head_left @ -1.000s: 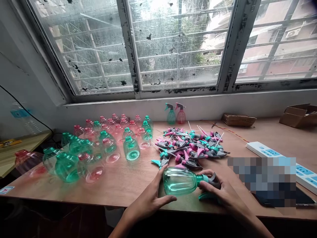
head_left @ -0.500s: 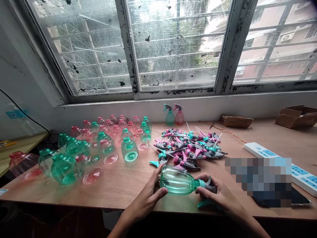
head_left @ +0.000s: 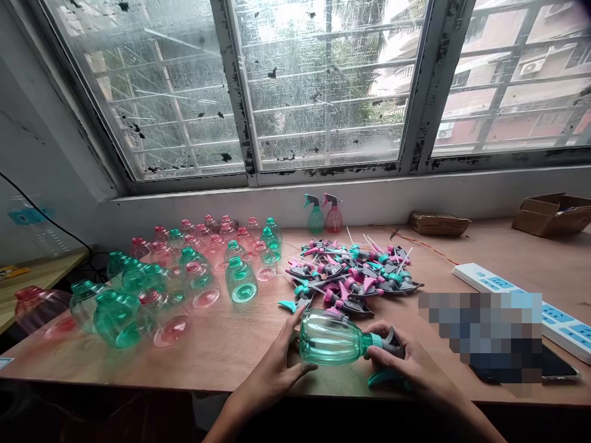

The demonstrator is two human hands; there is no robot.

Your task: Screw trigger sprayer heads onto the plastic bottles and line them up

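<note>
A clear green spray bottle [head_left: 331, 337] lies on its side near the front edge of the wooden table [head_left: 231, 344]. My left hand [head_left: 272, 368] cups its base, thumb and fingers wrapped round it. My right hand [head_left: 409, 364] grips the grey and teal trigger head [head_left: 388, 354] at the bottle's neck. Just behind lies a heap of loose pink, teal and grey trigger heads [head_left: 353, 271].
Several empty green and pink bottles [head_left: 184, 277] stand at the left. Two finished spray bottles [head_left: 324, 215] stand by the window wall. A white power strip [head_left: 521, 301] and a phone [head_left: 554, 369] lie at the right, cardboard boxes [head_left: 551, 215] behind.
The bottle and both hands have shifted slightly left. My left hand's fingers have closed a little more round the bottle's base.
</note>
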